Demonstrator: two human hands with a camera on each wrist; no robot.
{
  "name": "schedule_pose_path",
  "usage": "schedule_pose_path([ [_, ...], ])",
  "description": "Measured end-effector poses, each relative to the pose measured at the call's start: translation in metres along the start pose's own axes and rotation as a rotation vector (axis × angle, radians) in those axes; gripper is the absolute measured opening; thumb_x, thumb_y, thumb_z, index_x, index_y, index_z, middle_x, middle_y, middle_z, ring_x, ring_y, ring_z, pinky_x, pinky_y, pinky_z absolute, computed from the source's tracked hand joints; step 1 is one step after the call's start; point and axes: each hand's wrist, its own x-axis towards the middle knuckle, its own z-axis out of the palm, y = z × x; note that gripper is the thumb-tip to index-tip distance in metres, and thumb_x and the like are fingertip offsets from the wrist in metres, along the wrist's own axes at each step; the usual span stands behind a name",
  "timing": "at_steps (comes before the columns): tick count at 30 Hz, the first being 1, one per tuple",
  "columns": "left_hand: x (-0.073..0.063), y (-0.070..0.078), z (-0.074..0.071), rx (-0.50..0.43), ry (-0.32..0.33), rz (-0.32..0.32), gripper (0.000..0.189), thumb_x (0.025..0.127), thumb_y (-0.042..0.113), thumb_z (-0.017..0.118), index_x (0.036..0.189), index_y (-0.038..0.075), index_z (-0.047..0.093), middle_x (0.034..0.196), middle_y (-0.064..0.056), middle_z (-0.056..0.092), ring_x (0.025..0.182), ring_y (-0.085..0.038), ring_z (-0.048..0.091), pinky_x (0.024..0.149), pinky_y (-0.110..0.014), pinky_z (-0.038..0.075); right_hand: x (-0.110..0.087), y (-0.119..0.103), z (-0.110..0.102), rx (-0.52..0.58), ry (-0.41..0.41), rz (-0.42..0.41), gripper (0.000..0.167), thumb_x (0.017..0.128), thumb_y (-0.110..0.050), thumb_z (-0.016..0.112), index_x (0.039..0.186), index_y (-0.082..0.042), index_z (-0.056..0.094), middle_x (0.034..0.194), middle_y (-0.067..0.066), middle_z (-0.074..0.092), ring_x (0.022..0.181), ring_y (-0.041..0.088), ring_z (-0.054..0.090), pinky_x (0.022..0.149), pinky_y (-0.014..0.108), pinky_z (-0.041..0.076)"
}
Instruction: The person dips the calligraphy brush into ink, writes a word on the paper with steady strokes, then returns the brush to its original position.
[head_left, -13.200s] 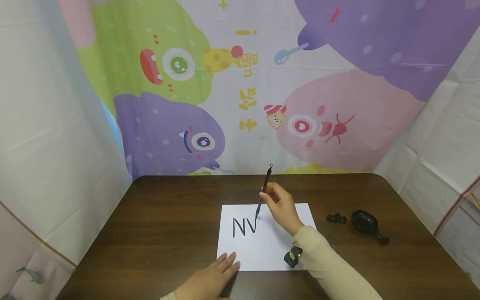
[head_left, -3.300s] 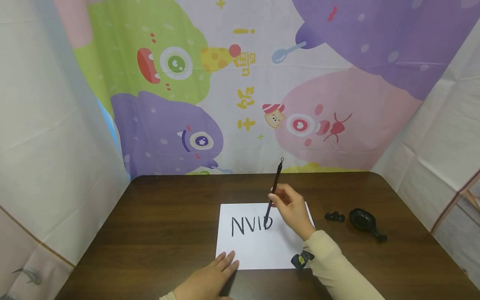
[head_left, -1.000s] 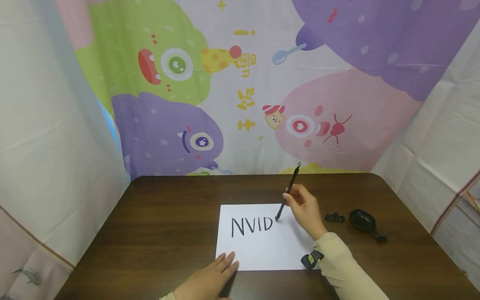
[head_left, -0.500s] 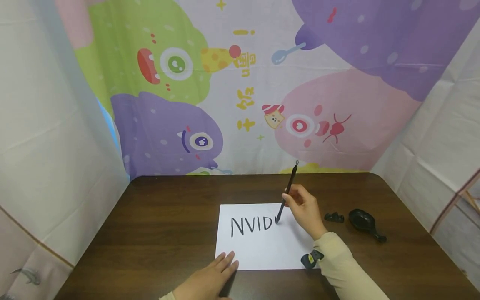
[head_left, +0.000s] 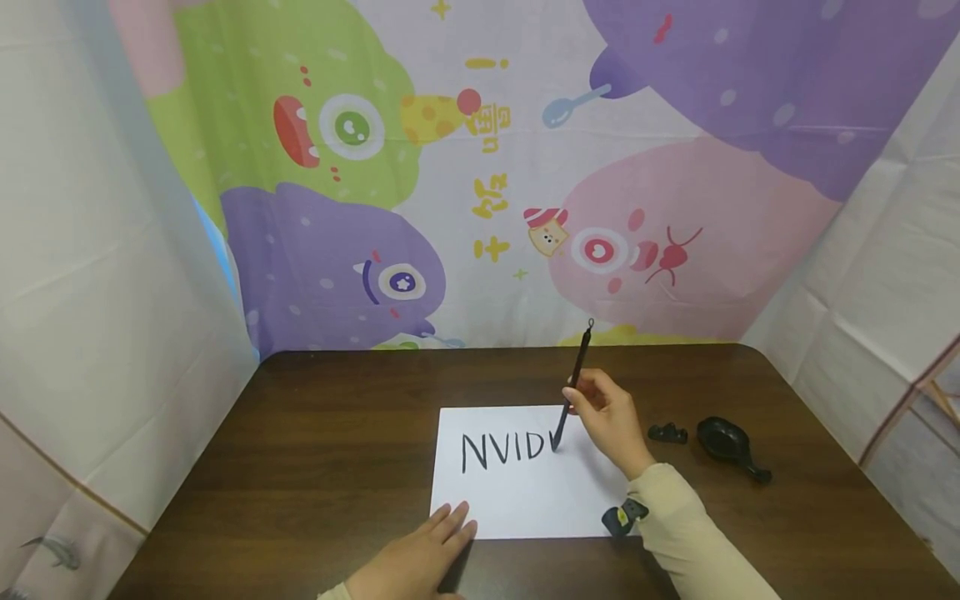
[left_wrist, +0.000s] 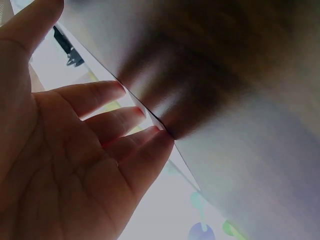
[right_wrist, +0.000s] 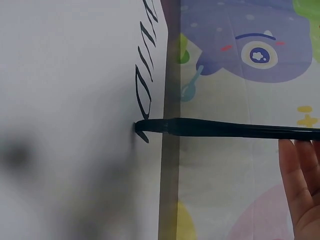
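Observation:
A black brush (head_left: 579, 358) with a hanging loop at its top is pinched by my right hand (head_left: 606, 410), tilted slightly, its tip touching the white paper (head_left: 517, 504). In the right wrist view the dark bristles of the brush (right_wrist: 210, 127) bend against the paper beside a fresh stroke. Black letters (head_left: 501, 450) reading NVID run across the upper half of the sheet, with a further stroke under the tip. My left hand (head_left: 420, 550) rests with straight fingers on the lower left corner of the paper; in the left wrist view its fingertips (left_wrist: 162, 135) touch the sheet.
Right of the paper on the dark wooden table (head_left: 315, 467) lie a small black brush rest (head_left: 667, 432) and a black ink dish (head_left: 724, 439) with a handle. A cartoon-printed curtain (head_left: 495, 308) hangs behind the table. My right wrist carries a black camera (head_left: 619, 518).
Since the earliest frame, the letters I and D have been added after NV and the right hand has shifted right. Over the last second, the brush tip has drawn a short downward stroke.

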Motion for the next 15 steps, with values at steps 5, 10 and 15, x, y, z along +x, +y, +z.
schedule_pose_path([
  [5, 0.0005, -0.0002, 0.0000, 0.003, 0.001, 0.005, 0.079, 0.080, 0.052, 0.072, 0.144, 0.013, 0.049, 0.154, -0.011, 0.042, 0.141, -0.033, 0.042, 0.099, -0.048, 0.051, 0.0001, -0.0002, 0.0004, 0.000, -0.002, 0.000, 0.017, 0.086, 0.007, 0.067, 0.102, 0.011, 0.061, 0.086, 0.023, 0.064, 0.076, 0.037, 0.065, 0.067, 0.044, 0.060],
  [10, 0.0011, -0.0009, 0.0004, 0.012, 0.004, 0.011, 0.079, 0.080, 0.054, 0.071, 0.144, 0.012, 0.049, 0.154, -0.012, 0.042, 0.140, -0.034, 0.042, 0.100, -0.048, 0.051, -0.0009, -0.0015, 0.0010, 0.004, -0.004, -0.001, 0.016, 0.086, 0.007, 0.067, 0.100, 0.010, 0.060, 0.086, 0.024, 0.064, 0.076, 0.041, 0.065, 0.066, 0.046, 0.059],
  [15, 0.0002, -0.0014, 0.0003, 0.027, 0.017, 0.020, 0.080, 0.080, 0.054, 0.071, 0.144, 0.011, 0.049, 0.153, -0.013, 0.043, 0.140, -0.035, 0.043, 0.099, -0.047, 0.051, -0.0018, -0.0017, 0.0012, 0.005, -0.005, 0.011, 0.017, 0.086, 0.007, 0.068, 0.101, 0.011, 0.060, 0.085, 0.023, 0.063, 0.074, 0.025, 0.065, 0.066, 0.047, 0.059],
])
